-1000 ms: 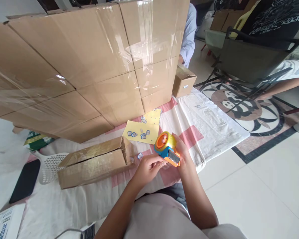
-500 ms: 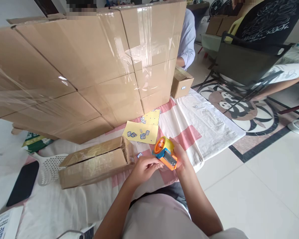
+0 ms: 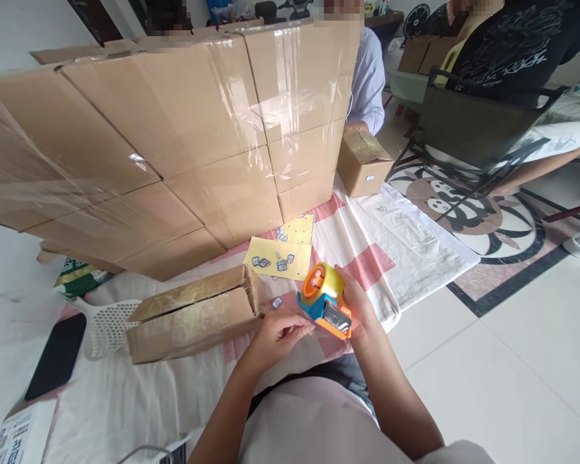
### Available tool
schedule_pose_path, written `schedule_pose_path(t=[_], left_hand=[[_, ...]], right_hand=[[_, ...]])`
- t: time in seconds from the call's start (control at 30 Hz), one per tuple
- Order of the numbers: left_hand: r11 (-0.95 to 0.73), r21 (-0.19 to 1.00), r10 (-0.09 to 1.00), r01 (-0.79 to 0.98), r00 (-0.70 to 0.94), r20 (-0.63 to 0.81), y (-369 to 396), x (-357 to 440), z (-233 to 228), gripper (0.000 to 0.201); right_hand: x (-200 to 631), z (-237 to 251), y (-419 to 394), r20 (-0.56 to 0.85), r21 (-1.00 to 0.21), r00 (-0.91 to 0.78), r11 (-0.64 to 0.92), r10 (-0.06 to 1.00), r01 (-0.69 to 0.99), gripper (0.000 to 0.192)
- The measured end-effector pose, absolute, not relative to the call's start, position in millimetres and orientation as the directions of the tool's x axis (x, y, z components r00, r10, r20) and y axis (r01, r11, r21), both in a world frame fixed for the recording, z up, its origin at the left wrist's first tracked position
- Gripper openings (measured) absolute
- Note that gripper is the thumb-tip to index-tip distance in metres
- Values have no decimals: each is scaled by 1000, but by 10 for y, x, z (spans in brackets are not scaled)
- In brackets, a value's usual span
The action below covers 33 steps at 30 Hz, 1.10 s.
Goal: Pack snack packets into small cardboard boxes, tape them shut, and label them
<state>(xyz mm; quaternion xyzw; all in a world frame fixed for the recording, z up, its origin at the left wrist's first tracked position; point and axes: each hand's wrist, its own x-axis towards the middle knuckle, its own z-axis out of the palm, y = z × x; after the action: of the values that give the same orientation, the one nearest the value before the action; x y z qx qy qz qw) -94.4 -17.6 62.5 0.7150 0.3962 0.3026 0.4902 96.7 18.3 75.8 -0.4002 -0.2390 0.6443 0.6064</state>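
The right hand (image 3: 360, 309) wraps its fingers around an orange-and-blue tape dispenser (image 3: 325, 300), held just above the pink-checked cloth (image 3: 406, 238) on the floor. The left hand (image 3: 275, 335) meets it at 9 o'clock, fingers pinched together at the dispenser's cutter end; what they pinch is too small to tell. At 10 o'clock lies a long taped carton (image 3: 193, 316). Beyond, at 12 o'clock, yellow sticker sheets (image 3: 278, 258) sit before a wall of stacked cardboard boxes (image 3: 174, 142). A small box (image 3: 365, 161) stands at 1 o'clock.
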Motion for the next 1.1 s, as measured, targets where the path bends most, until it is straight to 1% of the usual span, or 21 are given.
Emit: schedule_pose_path(t=[0.03,0.07,0.1,0.13,0.17,0.23,0.27,0.3,0.33,0.4,0.47,0.57,0.63,0.73,0.8,0.87,0.97,1.0,1.03,1.07,1.1], left_hand=[[-165,950,874,265,486,16,-199,-960,627,27],[-123,957,887,262,462,-12,-225,-974,629,27],[-82,961,900,262,433,-41,-252,-986,631,27],[-44,964,912,261,404,-68,-281,-997,632,26],[-7,967,922,255,376,-92,-309,-1004,634,24],[58,973,932,224,336,-133,-360,-1012,643,23],[82,975,935,206,324,-147,-381,-1013,651,23],[99,976,936,192,314,-157,-398,-1013,661,23],[109,977,939,185,303,-162,-411,-1014,673,23],[117,975,943,188,287,-168,-427,-1020,696,23],[119,973,947,198,271,-171,-437,-1041,709,24],[125,975,957,186,236,-168,-455,-1096,686,25],[131,976,960,173,223,-168,-473,-1132,645,24],[140,979,962,150,214,-170,-508,-1159,568,24],[147,981,967,126,192,-170,-533,-1156,522,25],[154,983,974,96,154,-167,-556,-1147,491,26],[150,987,984,59,88,-155,-589,-1149,490,28],[144,988,986,56,70,-148,-602,-1157,504,28],[139,988,988,63,60,-143,-616,-1169,524,27],[132,988,989,81,54,-137,-632,-1184,550,27],[122,986,990,109,50,-128,-649,-1200,581,26]], right_hand=[[995,766,196,-295,-738,46,-197,954,-645,29],[1032,770,225,-344,-692,64,-207,937,-691,29],[1078,769,272,-357,-679,120,-169,927,-714,29],[1130,762,338,-321,-709,218,-81,922,-700,29],[1187,747,422,-256,-761,327,19,910,-649,29],[1300,692,628,-97,-857,500,183,860,-481,28],[1352,652,739,-27,-890,542,227,840,-396,27],[1398,604,845,26,-912,549,245,835,-330,27],[1439,550,941,58,-927,531,244,846,-286,28],[1511,434,1083,80,-945,445,210,892,-251,30],[1576,329,1153,70,-953,368,171,927,-249,33],[1664,244,1172,63,-956,314,147,947,-253,37],[1704,248,1179,47,-964,273,116,961,-240,39],[1740,313,1232,17,-982,220,58,975,-181,35],[1767,372,1272,10,-992,239,41,971,-123,32],[1799,436,1266,25,-998,327,43,945,-48,29],[1785,549,1073,103,-994,515,73,851,79,38],[1741,595,950,135,-990,535,90,834,109,39],[1672,645,803,163,-985,512,111,843,131,36],[1579,697,637,193,-978,427,140,883,152,29],[1466,751,463,205,-975,264,172,942,141,22]])
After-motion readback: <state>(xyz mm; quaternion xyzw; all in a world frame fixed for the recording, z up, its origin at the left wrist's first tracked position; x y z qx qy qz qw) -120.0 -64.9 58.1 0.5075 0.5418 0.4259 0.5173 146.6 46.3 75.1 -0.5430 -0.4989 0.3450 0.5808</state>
